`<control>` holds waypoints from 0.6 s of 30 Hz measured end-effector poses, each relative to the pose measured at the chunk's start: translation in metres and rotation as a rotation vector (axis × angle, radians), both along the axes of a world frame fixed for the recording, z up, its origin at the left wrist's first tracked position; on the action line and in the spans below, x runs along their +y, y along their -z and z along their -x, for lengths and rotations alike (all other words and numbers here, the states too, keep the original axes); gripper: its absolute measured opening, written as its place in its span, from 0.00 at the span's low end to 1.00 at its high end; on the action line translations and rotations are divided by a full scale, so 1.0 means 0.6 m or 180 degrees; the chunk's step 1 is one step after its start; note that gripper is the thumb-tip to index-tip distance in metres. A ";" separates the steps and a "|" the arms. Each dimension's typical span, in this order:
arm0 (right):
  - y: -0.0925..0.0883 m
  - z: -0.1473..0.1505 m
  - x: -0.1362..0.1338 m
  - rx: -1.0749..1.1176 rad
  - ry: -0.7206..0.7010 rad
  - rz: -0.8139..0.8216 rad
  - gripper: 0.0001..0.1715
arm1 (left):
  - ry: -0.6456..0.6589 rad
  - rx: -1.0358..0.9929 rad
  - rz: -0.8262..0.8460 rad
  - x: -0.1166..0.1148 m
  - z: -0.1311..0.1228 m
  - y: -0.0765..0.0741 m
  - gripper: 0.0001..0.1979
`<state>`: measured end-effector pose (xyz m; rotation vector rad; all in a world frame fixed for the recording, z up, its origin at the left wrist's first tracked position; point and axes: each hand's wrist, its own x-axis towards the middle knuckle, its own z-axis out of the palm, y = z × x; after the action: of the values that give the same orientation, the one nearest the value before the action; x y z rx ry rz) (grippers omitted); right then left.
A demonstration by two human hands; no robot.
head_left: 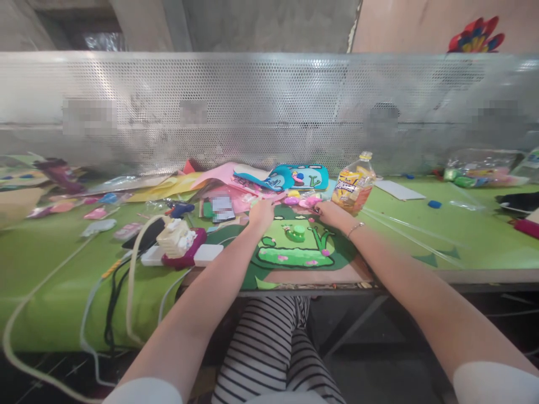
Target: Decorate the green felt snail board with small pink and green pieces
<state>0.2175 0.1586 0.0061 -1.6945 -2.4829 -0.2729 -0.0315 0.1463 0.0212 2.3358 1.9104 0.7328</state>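
A green picture board (269, 242) lies at the table's front edge, with a raised snail (296, 233), grass and plants in green, and pink spots. My left hand (261, 213) reaches over its far left corner, fingers drawn together beside pale pink material; what they pinch is too small to make out. Over the far right side, my right hand (332, 215) has its fingers closed at a bright pink clay packet (310, 202). A purple clay packet (291, 200) lies between the hands. Behind them rests a blue picture board (311, 177) with raised figures.
Right of the hands stands a clear plastic bottle (354, 182) with a yellow wrapper in or behind it. A power strip (208, 254) with a cream plug and cables lies left of my forearm. Coloured sheets (181, 185) spread toward the perforated metal screen (252, 112).
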 end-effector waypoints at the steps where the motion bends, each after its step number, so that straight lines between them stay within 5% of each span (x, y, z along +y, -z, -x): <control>1: 0.001 0.000 0.000 0.0004 -0.0008 -0.0006 0.10 | -0.0003 -0.0014 -0.0001 0.000 0.000 0.000 0.14; 18: -0.002 0.009 -0.001 0.0540 -0.0190 -0.0409 0.12 | 0.0059 0.0118 0.0144 -0.004 -0.001 -0.003 0.16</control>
<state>0.2121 0.1579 0.0076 -1.5237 -2.3357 -0.2644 -0.0307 0.1440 0.0230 2.3533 1.8961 0.6424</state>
